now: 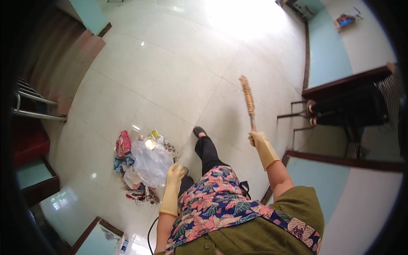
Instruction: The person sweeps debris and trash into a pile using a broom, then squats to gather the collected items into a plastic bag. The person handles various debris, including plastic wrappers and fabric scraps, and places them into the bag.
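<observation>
My right hand (256, 139), in a cream rubber glove, is closed around the short handle of a brush or broom (247, 95) with a narrow straw-coloured head, held out away from my body. My left hand (176, 173), gloved alike, is raised beside a heap of rubbish on the tiled floor; its fingers look curled, and whether it holds anything is unclear. The heap has a clear plastic bag (152, 162) on top, with a pink wrapper (123, 144), a blue crumpled piece (123, 162), a yellow-green packet (155, 134) and dark debris around it.
Steps (92, 43) and a metal railing (41, 113) stand at left, near a red seat (30, 143). On the right, a seated person (347, 108) in dark trousers is at a dark-edged table (346, 83). A low wall (318, 178) runs close to my right side.
</observation>
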`<state>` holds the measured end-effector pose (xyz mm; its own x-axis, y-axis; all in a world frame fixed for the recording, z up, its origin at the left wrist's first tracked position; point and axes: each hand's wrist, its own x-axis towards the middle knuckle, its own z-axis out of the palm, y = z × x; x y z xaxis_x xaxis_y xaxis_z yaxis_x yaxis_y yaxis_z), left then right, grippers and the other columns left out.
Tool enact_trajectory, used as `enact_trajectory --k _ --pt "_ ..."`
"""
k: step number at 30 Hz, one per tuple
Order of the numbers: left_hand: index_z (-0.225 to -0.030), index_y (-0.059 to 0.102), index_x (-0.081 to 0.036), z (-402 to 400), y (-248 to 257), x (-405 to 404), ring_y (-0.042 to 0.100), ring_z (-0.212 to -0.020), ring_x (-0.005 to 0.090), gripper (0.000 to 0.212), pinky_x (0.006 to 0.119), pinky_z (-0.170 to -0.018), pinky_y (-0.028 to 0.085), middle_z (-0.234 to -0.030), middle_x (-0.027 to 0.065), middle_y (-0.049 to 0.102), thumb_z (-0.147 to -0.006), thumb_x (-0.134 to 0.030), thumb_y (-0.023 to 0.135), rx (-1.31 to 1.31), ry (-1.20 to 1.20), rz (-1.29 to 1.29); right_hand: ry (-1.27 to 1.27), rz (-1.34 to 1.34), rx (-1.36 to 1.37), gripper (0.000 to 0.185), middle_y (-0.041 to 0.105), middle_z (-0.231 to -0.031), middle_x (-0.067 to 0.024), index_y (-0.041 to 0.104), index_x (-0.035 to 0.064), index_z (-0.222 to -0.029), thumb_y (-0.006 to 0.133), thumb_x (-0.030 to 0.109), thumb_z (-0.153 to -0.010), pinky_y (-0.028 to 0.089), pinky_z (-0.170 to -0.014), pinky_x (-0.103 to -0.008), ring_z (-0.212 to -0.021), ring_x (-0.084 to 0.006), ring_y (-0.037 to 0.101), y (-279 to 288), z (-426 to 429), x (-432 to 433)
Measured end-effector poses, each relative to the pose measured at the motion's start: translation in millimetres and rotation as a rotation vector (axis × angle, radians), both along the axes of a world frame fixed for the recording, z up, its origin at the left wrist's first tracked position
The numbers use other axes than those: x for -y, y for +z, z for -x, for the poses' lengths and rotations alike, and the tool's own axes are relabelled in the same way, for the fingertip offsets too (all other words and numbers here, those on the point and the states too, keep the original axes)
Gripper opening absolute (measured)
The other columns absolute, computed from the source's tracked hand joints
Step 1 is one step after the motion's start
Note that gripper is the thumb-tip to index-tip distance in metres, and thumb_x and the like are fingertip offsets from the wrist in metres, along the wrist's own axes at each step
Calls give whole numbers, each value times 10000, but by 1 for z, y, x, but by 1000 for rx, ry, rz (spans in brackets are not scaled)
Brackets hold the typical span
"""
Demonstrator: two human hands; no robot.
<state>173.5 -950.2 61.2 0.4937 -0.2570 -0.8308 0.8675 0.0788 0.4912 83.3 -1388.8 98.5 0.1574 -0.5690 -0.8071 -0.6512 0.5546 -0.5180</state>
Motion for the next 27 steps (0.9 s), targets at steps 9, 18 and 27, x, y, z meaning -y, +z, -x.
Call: enact_trajectory --k 9,18,27 --pt "-1268 444 -16 -14 -38 15 635 -800 214 507 324 -696 528 -1049 119 605 -853 -198 673 -120 -25 -437 -224 45 -75 74 505 -588 -15 535 53 -785 510 37 -852 388 -379 -233 -448 -106 465 -76 -217 263" --pt "-1264 453 104 -21 -14 66 579 -758 133 563 254 -673 466 -869 91 629 -831 -184 669 -89 -142 -496 1968 217 -891 218 708 -982 -64 709 103 -973 587 221 -836 553 -733 -373 -908 -254 686 -175 -293 134" --pt "-1246 465 87 -33 -10 78 572 -711 117 502 238 -634 462 -848 67 618 -860 -177 645 116 -22 -391 2356 -194 158 304 687 -1011 -46 705 128 -999 599 386 -878 519 -667 -394 -896 -214 663 -116 -135 -176"
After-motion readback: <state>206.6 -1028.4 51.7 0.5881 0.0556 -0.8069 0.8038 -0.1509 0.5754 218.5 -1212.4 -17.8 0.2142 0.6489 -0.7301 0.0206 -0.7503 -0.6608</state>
